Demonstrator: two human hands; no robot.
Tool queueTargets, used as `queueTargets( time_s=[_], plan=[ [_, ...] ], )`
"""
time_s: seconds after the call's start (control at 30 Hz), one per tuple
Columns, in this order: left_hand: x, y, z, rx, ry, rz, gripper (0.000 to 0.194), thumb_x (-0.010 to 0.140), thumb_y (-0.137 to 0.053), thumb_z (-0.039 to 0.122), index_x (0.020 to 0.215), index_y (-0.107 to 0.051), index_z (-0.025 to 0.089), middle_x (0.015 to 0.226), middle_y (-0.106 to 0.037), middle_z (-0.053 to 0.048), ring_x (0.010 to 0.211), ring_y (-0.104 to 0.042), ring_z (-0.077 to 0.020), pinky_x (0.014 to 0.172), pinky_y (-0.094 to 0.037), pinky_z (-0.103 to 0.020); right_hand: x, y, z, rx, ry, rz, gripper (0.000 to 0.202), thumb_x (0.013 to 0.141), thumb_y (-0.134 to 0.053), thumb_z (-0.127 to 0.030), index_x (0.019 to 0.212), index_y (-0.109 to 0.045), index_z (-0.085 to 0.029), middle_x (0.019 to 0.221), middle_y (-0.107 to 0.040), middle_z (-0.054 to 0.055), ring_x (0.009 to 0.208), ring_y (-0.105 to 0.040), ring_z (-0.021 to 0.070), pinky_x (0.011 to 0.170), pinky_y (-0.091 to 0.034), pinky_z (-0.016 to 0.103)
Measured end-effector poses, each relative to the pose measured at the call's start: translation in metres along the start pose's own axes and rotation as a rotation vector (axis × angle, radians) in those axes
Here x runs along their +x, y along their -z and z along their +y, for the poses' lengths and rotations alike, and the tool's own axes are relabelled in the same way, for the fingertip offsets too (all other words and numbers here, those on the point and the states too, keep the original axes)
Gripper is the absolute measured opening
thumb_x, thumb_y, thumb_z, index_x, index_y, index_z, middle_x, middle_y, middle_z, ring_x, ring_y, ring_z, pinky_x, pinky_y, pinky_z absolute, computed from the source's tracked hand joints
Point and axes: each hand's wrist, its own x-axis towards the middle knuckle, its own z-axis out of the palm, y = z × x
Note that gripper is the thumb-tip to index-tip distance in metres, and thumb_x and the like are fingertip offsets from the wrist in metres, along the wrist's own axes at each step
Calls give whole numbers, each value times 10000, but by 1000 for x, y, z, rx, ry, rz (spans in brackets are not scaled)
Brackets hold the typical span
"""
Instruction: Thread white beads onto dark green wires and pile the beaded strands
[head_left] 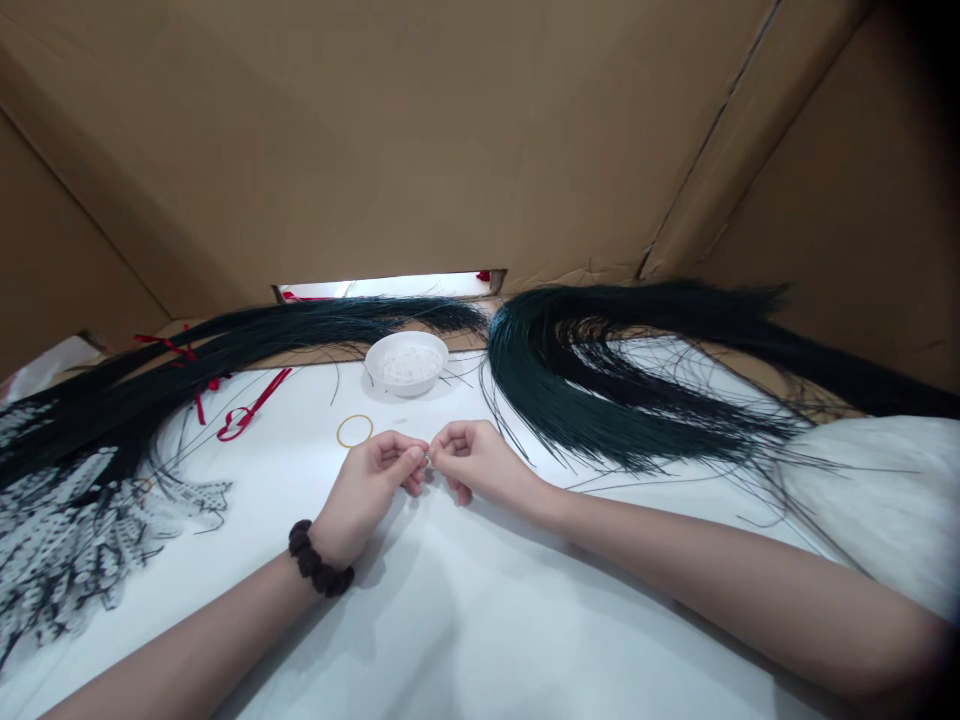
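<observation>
Fingertips nearly touching, both hands meet over the white table (480, 600), in front of a white bowl (407, 364) of small whitish pieces. My left hand (379, 480), with a dark band (319, 565) at its wrist, pinches thumb against index finger. Opposite it, my right hand (480, 460) is pinched too. Something tiny shows between the fingertips, too small to name. A yellow ring (355, 431) lies on the table just beyond my left hand.
Dark green strands (577, 400) curve across the back right, beside a whitish plastic bag (877, 490). More dark strands (247, 345) and white-tipped ones (75, 530) lie left, near a red ribbon (255, 405). Cardboard walls (390, 140) stand behind.
</observation>
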Motion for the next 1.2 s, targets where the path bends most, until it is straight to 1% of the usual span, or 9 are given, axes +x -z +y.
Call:
queueTargets(
  time_s=[0.13, 0.37, 0.53, 0.7, 0.87, 1.2],
  plan=[
    [-1, -2, 0, -19, -14, 2, 163, 712, -569, 279, 743, -565, 119, 561, -559, 19, 507, -510, -88, 540, -414, -214, -1, -1, 1, 4, 18, 3, 45, 661, -485, -189, 665, -489, -144, 481, -502, -39, 355, -459, 59, 322, -368, 151],
    [-1, -2, 3, -47, 4, -7, 146, 695, -581, 265, 719, -559, 123, 564, -554, 12, 518, -501, -95, 523, -406, -213, 0, -1, 1, 19, 22, -62, 44, 680, -466, -191, 665, -466, -150, 488, -497, -40, 382, -462, 62, 317, -377, 152],
    [-1, -2, 4, -52, 11, -11, 141, 686, -587, 259, 704, -555, 122, 560, -553, 14, 509, -489, -90, 517, -393, -208, 4, 2, 3, 34, 28, -95, 26, 671, -459, -172, 667, -467, -148, 499, -492, -39, 391, -472, 68, 313, -387, 158],
    [-1, -2, 3, -54, 7, 1, 152, 693, -579, 269, 720, -561, 121, 538, -541, 22, 503, -486, -89, 527, -393, -209, 2, 0, 2, 36, 32, -61, 34, 674, -455, -178, 678, -470, -148, 499, -492, -38, 387, -458, 62, 316, -386, 155],
    [-3, -4, 2, -80, 6, 31, 174, 680, -592, 288, 709, -556, 121, 572, -560, 5, 509, -496, -97, 541, -408, -228, -2, -2, 0, 23, 50, -14, 56, 671, -465, -196, 696, -470, -146, 543, -503, -25, 421, -472, 64, 322, -386, 146],
    [-5, -7, 4, -64, -21, 58, 166, 698, -579, 289, 693, -550, 125, 572, -555, 4, 519, -507, -104, 558, -423, -235, -3, -3, 2, 4, 54, -10, 71, 677, -475, -206, 706, -469, -142, 571, -520, -6, 433, -475, 64, 321, -370, 133]
  ],
)
